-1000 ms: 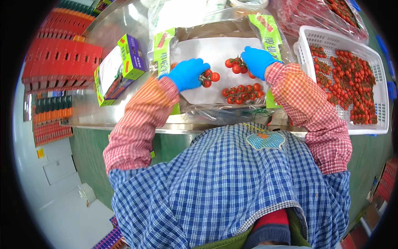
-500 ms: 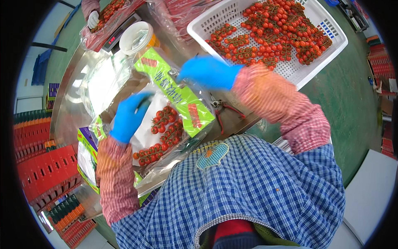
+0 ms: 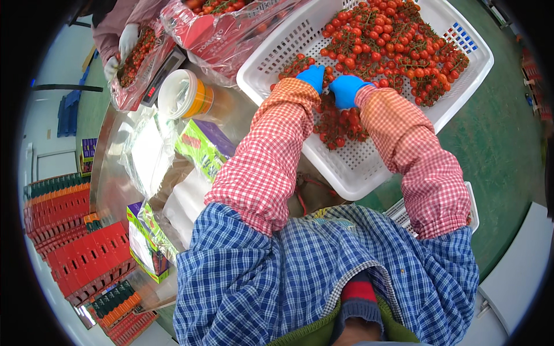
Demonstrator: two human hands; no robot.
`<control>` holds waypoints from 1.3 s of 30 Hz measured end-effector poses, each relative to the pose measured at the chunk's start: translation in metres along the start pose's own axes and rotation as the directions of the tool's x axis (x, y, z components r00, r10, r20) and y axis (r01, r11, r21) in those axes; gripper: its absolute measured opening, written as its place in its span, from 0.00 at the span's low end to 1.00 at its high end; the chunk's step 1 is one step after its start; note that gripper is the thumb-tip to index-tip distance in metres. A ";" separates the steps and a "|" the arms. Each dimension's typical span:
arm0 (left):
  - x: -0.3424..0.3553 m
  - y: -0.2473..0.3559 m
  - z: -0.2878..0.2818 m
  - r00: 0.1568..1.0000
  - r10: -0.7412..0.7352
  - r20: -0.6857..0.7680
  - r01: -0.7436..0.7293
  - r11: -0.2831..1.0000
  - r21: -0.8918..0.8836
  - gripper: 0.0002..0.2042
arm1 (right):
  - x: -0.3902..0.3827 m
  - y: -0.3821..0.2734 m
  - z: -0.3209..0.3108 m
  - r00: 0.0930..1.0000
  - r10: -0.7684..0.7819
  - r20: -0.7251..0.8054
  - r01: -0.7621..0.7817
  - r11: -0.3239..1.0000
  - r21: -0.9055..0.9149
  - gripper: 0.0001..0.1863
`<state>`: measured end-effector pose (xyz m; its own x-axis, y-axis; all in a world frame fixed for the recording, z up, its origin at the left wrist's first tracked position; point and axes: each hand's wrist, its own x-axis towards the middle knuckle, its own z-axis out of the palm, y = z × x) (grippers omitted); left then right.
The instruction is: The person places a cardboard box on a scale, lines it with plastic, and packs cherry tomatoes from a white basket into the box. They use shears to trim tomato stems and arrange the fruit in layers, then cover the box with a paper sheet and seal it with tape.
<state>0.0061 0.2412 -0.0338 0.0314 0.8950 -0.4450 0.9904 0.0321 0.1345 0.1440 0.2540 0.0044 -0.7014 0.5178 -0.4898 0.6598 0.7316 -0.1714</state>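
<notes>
My left hand (image 3: 311, 78), in a blue glove, reaches into a white perforated crate (image 3: 352, 184) with fingers curled at a small cluster of vine tomatoes (image 3: 288, 67). Beside it, my gloved right hand (image 3: 346, 90) is bent down among the tomatoes, just above another bunch (image 3: 337, 130); my fingertips and what they hold are hidden. Many red clusters (image 3: 389, 46) fill the crate's far part. To the left, an open green-and-purple box (image 3: 202, 147) with plastic and white paper (image 3: 182, 207) sits partly behind my left sleeve on the steel table (image 3: 109, 155).
A co-worker's white-gloved hands (image 3: 128, 43) are at bagged tomatoes beside a scale (image 3: 167, 69). A round tub (image 3: 179, 95) and a red bag (image 3: 219, 37) lie at the back. Red-handled cutters (image 3: 303, 196) lie below the crate. Another small box (image 3: 147, 242) is at left.
My view has turned right. Both hands have left the lined box and moved into the tomato crate at upper right, my left forearm now stretched across the box.
</notes>
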 end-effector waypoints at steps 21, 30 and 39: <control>-0.450 -0.161 0.071 0.702 -0.652 -0.287 -0.611 -0.344 -0.713 0.27 | -0.067 -0.236 -0.022 0.548 -0.800 -0.245 0.279 -0.101 0.955 0.31; -0.407 -0.144 0.129 0.417 -0.904 0.087 0.187 -0.009 -0.982 0.32 | -0.002 -0.273 0.019 0.777 -0.628 -0.049 0.624 0.778 -0.075 0.22; -0.433 -0.140 0.074 0.932 -0.355 0.079 0.363 0.920 -0.145 0.18 | -0.035 -0.274 0.010 0.628 -0.770 -0.109 0.763 0.637 -0.108 0.22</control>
<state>-0.1361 -0.1839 0.0744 -0.3116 0.7871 -0.5323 0.9035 0.4189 0.0906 -0.0094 0.0308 0.0598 -0.9783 -0.1899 -0.0822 -0.1436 0.9091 -0.3910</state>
